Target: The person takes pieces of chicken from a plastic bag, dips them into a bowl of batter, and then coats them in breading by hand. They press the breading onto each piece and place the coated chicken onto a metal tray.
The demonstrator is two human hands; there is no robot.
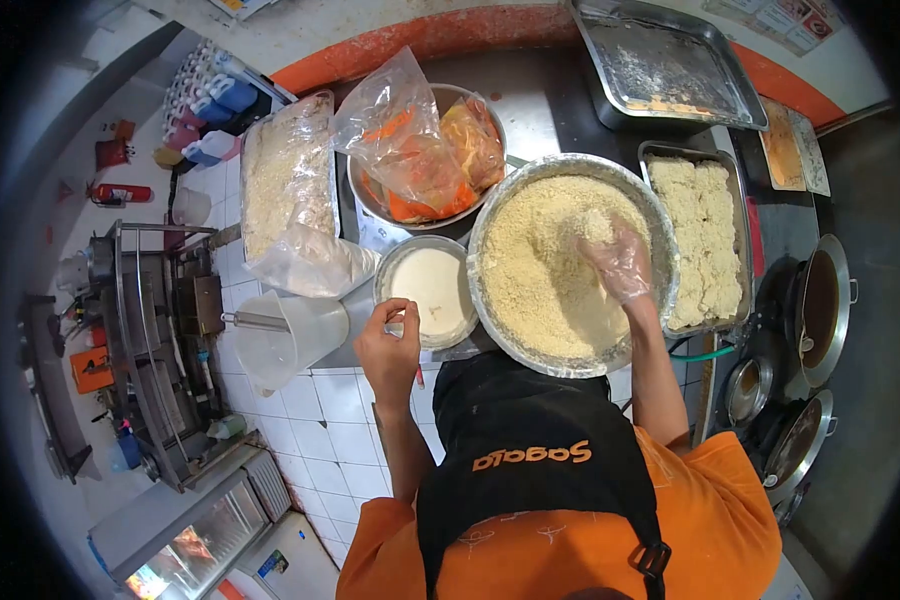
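My right hand (618,262), in a clear plastic glove, is inside a large metal bowl (488,330) of pale yellow breadcrumbs (535,270). Its fingers are closed around a crumb-covered lump (596,226); whether a piece of food lies under the crumbs is hidden. My left hand (390,342) is at the near left rim of a smaller bowl (382,280) of white batter (428,290). Its fingers are curled together in a pinch, and anything in them cannot be made out. To the right of the crumbs, a metal tray (745,215) holds rows of crumb-coated pieces (695,235).
Behind the batter stands a bowl (362,190) with bagged orange-red marinated meat (440,170). At left are a plastic-covered crumb tray (288,170) and a translucent pitcher (295,345). A deep metal pan (670,65) sits back right; woks (820,310) stand far right.
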